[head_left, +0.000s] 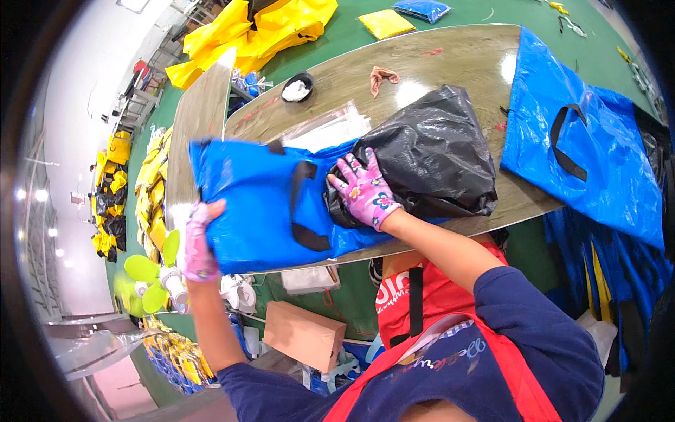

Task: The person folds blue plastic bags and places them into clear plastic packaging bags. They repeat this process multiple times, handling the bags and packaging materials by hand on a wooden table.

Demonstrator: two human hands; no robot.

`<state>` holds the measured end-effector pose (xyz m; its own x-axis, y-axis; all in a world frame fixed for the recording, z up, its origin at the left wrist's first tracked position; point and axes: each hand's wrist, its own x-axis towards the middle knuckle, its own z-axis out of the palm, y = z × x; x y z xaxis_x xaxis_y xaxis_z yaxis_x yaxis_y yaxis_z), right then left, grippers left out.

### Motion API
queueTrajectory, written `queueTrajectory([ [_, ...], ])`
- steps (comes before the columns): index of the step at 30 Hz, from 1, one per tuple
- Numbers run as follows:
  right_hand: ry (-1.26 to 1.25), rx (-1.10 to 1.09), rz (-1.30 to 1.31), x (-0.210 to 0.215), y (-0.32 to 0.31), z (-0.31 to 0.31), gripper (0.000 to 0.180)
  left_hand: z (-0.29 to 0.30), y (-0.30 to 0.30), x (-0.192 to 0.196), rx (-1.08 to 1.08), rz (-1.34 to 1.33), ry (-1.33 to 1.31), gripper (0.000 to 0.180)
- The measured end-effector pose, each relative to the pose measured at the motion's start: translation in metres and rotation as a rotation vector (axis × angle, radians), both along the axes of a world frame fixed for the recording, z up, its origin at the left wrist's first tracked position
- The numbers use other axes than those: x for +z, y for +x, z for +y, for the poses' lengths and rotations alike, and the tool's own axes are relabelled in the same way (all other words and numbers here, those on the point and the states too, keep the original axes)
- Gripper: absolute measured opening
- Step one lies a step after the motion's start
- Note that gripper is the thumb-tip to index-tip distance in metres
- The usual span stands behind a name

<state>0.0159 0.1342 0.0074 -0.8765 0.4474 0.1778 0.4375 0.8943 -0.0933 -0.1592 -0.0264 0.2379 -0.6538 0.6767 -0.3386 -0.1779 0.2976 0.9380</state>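
Observation:
A blue woven-plastic bag (253, 204) with black strap handles lies flat on the wood-patterned table. A crumpled black plastic sheet or lining (436, 155) adjoins its right side; whether they are joined I cannot tell. My right hand (364, 188), in a pink flowered glove with bare fingertips, presses on the black plastic near the blue bag, fingers spread. At the bag's left edge is my left hand (200, 243), gloved alike and blurred. Its thumb lies over the edge, which it appears to grip; the other fingers are partly hidden.
More blue bags (583, 133) hang over the table's right end. Behind the bag lie clear plastic sleeves (327, 128), a black bowl (297, 88) and a pinkish cloth (383, 79). A green-bladed fan (160, 278) stands at left, a cardboard box (304, 334) below the table. Yellow bags (260, 39) lie beyond.

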Motion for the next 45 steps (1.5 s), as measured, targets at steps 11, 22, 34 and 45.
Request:
queueTrajectory([
  [11, -0.368, 0.161, 0.006, -0.004, 0.103, -0.033, 0.052, 0.258, 0.250, -0.193, -0.728, 0.258, 0.155, 0.058],
  [22, -0.188, -0.197, 0.151, 0.106, 0.201, 0.049, 0.050, 0.197, 0.245, -0.239, -0.991, 0.897, 0.275, 0.046],
  [34, -0.117, -0.104, 0.011, 0.015, 0.262, 0.029, 0.081, 0.269, 0.199, -0.193, -1.123, 1.256, 0.011, 0.060],
  [45, -1.101, -0.341, 0.883, 0.073, 0.333, 0.057, 0.024, 0.129, 0.137, -0.186, -1.056, -0.315, 0.124, 0.063],
])
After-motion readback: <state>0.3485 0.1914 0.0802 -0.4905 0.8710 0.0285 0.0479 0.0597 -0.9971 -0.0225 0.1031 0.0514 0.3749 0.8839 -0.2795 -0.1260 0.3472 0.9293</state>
